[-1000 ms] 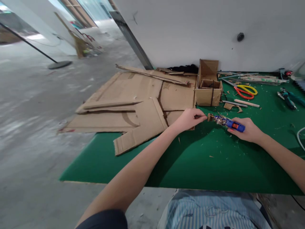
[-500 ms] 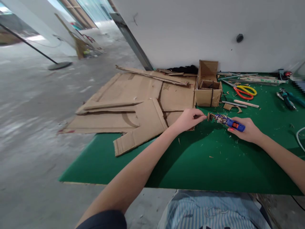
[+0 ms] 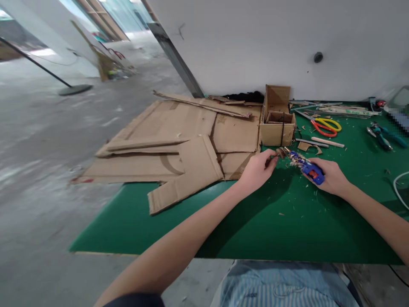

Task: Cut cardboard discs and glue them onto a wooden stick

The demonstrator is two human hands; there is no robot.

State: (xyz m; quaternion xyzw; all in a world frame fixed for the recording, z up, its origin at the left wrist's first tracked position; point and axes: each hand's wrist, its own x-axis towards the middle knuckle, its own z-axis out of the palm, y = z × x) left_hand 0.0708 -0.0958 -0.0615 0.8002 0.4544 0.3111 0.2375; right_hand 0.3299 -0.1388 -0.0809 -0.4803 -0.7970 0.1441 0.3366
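Observation:
Wrapped round a blue hot glue gun (image 3: pixel 312 170) is my right hand (image 3: pixel 332 175). The gun's body is crusted with pale scraps, and its metal tip points away and to the left. My left hand (image 3: pixel 258 169) is closed in a pinch on a small brown cardboard piece (image 3: pixel 281 152), right at the gun's tip. Whether tip and piece touch, I cannot tell. Just behind my left hand stands an open cardboard box (image 3: pixel 277 134) with a dark band round it. A curved cardboard offcut (image 3: pixel 309 148) lies behind the gun.
Large flat cardboard sheets (image 3: pixel 179 115) cover the left of the green table (image 3: pixel 255 234) and overhang its edge. Scissors (image 3: pixel 326 125), a pale stick (image 3: pixel 327 142) and pliers (image 3: pixel 380 135) lie at the right. A white cable (image 3: pixel 396 187) curves at the right edge.
The glue gun has tilted, its tip swinging further up and away. My left hand has turned slightly, bringing the cardboard piece against or near the tip. The view has shifted a little.

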